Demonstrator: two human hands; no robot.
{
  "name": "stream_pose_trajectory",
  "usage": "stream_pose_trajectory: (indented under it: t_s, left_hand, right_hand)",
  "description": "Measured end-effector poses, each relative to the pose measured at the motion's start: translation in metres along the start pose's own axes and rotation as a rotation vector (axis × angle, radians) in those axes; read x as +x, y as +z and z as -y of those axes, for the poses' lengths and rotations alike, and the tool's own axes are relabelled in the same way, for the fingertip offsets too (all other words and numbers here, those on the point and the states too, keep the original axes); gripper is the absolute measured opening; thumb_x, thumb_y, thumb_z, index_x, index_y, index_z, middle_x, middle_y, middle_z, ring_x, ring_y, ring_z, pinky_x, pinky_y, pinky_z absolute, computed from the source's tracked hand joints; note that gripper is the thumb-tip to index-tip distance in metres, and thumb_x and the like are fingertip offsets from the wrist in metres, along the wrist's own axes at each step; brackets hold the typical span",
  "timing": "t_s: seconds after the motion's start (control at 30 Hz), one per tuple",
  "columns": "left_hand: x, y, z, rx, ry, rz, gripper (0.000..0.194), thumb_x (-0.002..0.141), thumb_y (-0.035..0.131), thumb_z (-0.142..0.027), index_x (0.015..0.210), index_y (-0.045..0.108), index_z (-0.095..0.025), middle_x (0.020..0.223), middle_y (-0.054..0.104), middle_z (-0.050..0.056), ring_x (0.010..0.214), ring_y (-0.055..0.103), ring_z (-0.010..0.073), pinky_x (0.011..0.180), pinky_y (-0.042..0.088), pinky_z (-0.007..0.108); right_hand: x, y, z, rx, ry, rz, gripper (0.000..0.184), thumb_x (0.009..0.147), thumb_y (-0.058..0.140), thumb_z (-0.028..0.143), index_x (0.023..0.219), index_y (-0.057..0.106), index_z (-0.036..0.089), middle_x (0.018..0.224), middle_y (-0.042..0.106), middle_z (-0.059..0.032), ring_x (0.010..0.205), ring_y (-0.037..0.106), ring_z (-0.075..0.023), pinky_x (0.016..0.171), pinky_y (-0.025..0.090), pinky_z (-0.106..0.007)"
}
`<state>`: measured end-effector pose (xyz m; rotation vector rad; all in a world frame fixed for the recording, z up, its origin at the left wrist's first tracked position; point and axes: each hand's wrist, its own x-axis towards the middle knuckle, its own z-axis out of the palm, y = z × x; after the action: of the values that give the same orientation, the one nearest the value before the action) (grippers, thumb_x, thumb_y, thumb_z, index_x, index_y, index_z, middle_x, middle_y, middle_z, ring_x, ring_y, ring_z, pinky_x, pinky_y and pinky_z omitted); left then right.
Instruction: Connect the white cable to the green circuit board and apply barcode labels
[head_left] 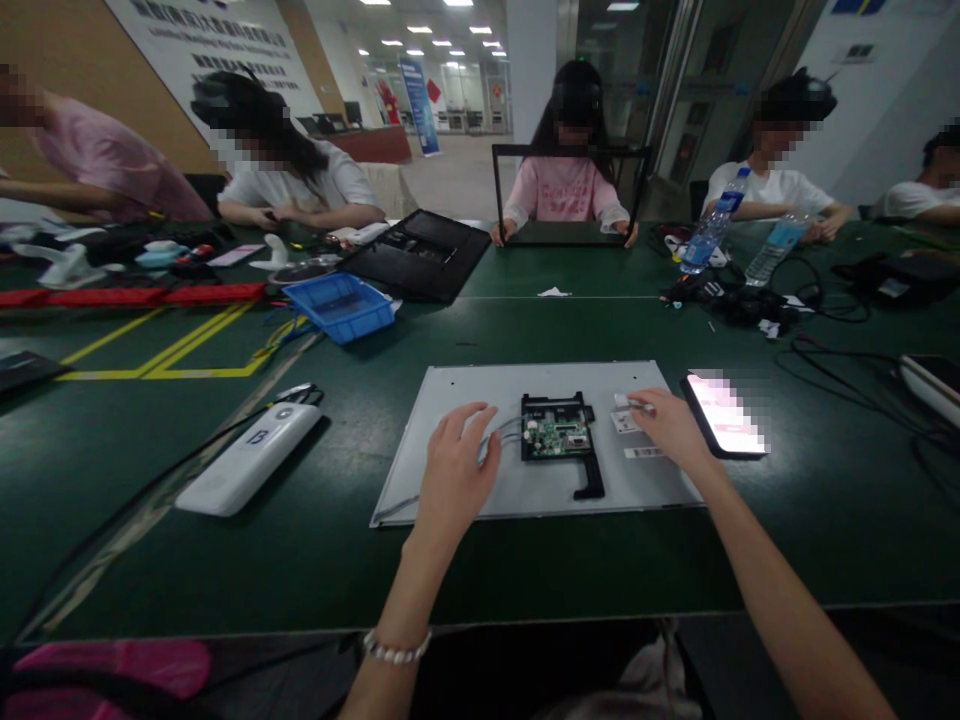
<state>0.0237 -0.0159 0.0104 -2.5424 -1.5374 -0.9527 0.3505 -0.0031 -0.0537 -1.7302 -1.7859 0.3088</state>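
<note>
A pale grey flat panel lies on the table before me. On it sits a green circuit board in a black plastic frame. Thin grey cables run from the board's left side to my left hand. That hand hovers over the panel's left part, fingers curved and apart, with the cables passing between thumb and forefinger. Over the panel's right side, my right hand pinches a small white piece, its exact kind unclear. White labels show on the panel below it.
A lit phone lies right of the panel, a white power bank with a cable to the left. Beyond are a blue tray, a black cover, bottles and tangled cables. Across the table, a person holds a black frame.
</note>
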Motion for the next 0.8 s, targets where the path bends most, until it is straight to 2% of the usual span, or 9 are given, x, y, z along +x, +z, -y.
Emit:
stream_pose_trajectory:
  t_s: [0.1,0.23,0.33,0.4,0.6,0.8]
  left_hand:
    - [0.026,0.013,-0.016,-0.069,0.043,0.052,0.032,0.088,0.047,-0.022,0.120,0.049,-0.019,0.121,0.052,0.009,0.114,0.047,0.0221,0.101,0.037,0.040]
    - [0.055,0.050,-0.017,-0.131,0.068,0.125,0.036,0.087,0.048,-0.021,0.123,0.047,-0.017,0.121,0.051,0.011,0.112,0.049,0.0232,0.098,0.040,0.040]
    - [0.061,0.076,-0.009,-0.162,0.049,0.166,0.037,0.085,0.049,-0.020,0.122,0.047,-0.016,0.120,0.051,0.012,0.111,0.050,0.0237,0.097,0.041,0.041]
    - [0.058,0.086,-0.004,-0.180,0.035,0.179,0.038,0.085,0.049,-0.021,0.122,0.046,-0.016,0.122,0.050,0.013,0.113,0.050,0.0243,0.098,0.041,0.042]
    - [0.045,0.089,0.002,-0.244,0.005,0.161,0.037,0.087,0.047,-0.025,0.123,0.044,-0.017,0.124,0.048,0.012,0.115,0.049,0.0234,0.099,0.039,0.041]
    - [0.042,0.088,-0.001,-0.265,-0.053,0.148,0.036,0.088,0.046,-0.025,0.123,0.043,-0.017,0.124,0.048,0.012,0.115,0.051,0.0232,0.099,0.041,0.039]
  right_hand:
    - [-0.002,0.000,0.006,-0.004,-0.011,0.012,0.030,0.080,0.051,0.019,0.107,0.064,0.018,0.109,0.062,-0.0089,0.096,0.059,-0.0196,0.088,0.045,-0.034]
    - [-0.001,0.002,0.006,-0.012,-0.019,0.023,0.028,0.081,0.051,0.021,0.106,0.063,0.018,0.109,0.061,-0.0083,0.098,0.058,-0.0193,0.089,0.044,-0.034]
    - [0.000,0.004,0.003,-0.017,-0.014,0.026,0.028,0.082,0.049,0.020,0.106,0.063,0.018,0.110,0.060,-0.0078,0.098,0.058,-0.0189,0.088,0.044,-0.035]
    - [0.001,0.005,0.002,-0.017,-0.017,0.028,0.028,0.082,0.049,0.020,0.107,0.063,0.019,0.111,0.060,-0.0075,0.099,0.058,-0.0187,0.089,0.044,-0.035]
    - [0.000,0.005,0.003,-0.032,-0.026,0.044,0.029,0.083,0.048,0.020,0.108,0.062,0.020,0.111,0.059,-0.0074,0.098,0.058,-0.0190,0.089,0.044,-0.035]
    - [0.001,0.005,0.003,-0.052,-0.021,0.055,0.031,0.083,0.048,0.020,0.110,0.061,0.020,0.111,0.059,-0.0071,0.099,0.057,-0.0194,0.088,0.044,-0.035]
